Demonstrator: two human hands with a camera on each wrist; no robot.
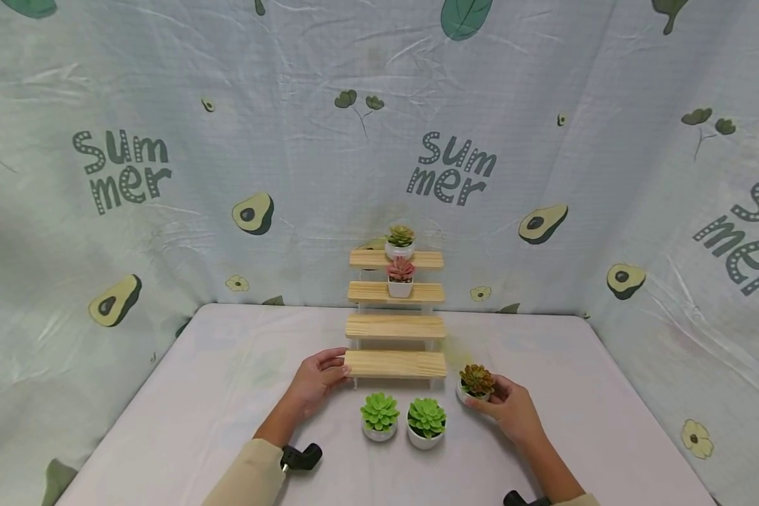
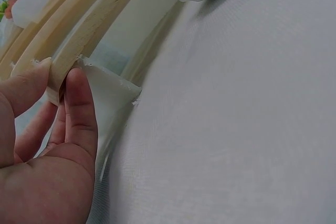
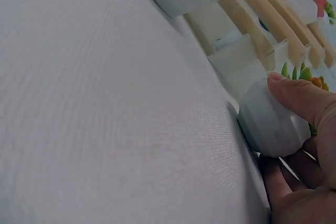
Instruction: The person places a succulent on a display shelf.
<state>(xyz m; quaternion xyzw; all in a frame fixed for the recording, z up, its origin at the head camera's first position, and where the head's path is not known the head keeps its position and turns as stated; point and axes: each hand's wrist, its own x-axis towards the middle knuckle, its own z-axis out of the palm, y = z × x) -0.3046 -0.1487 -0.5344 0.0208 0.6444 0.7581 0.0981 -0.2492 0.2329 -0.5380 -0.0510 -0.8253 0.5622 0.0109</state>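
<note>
A tiered wooden shelf stand (image 1: pixel 395 327) with several light planks stands at the back middle of the table. My left hand (image 1: pixel 319 379) pinches the left end of its lowest plank (image 2: pixel 86 35), thumb on top and fingers beneath. To the right of the stand, my right hand (image 1: pixel 509 407) grips a potted succulent with brownish-orange leaves (image 1: pixel 477 379) by its white faceted pot (image 3: pixel 275 121), which is low at the tabletop. A green-yellow succulent (image 1: pixel 401 239) sits on the top plank. One plank lower is a pink-red succulent (image 1: pixel 400 274) in a white pot.
Two bright green succulents in white pots, a left one (image 1: pixel 379 414) and a right one (image 1: pixel 426 422), stand on the white table (image 1: pixel 240 365) in front of the stand. Behind rises a pale curtain (image 1: pixel 329 154) printed with avocados and lettering.
</note>
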